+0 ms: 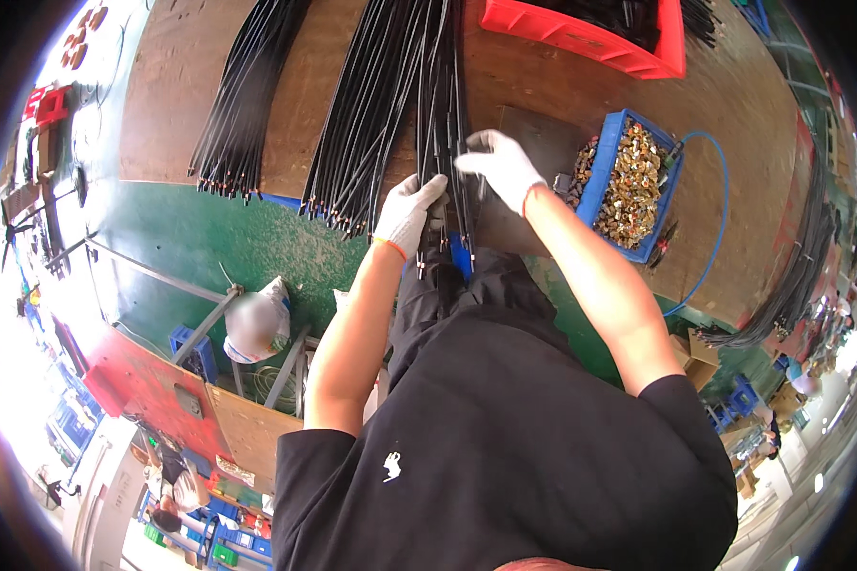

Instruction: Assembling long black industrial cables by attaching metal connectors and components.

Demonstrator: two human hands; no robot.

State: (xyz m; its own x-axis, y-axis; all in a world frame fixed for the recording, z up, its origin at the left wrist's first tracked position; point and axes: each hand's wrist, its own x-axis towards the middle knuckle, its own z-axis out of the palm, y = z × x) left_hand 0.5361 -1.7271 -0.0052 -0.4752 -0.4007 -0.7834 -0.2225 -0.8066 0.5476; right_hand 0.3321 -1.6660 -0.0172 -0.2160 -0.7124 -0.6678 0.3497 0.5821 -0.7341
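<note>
Long black cables (376, 105) with small metallic ends run down the brown table toward me, some ends passing its near edge. My left hand (409, 217), in a white glove, is closed around one or more of these cables close to their ends. Just right of the same bundle is my right hand (507, 173), also gloved, its thumb and fingers apart beside the cables. Slight blur softens its fingertips, and a small blurred shape below them is too unclear to name. A blue bin (602, 181) full of small brass-coloured and silvery metal parts (633, 176) stands to the right.
Another black cable bundle (248, 105) lies at the left of the table (171, 105). A red crate (590, 40) holding dark items sits at the far side. A blue hose (724, 190) curves beside the blue bin. More cables (790, 285) hang over the right edge.
</note>
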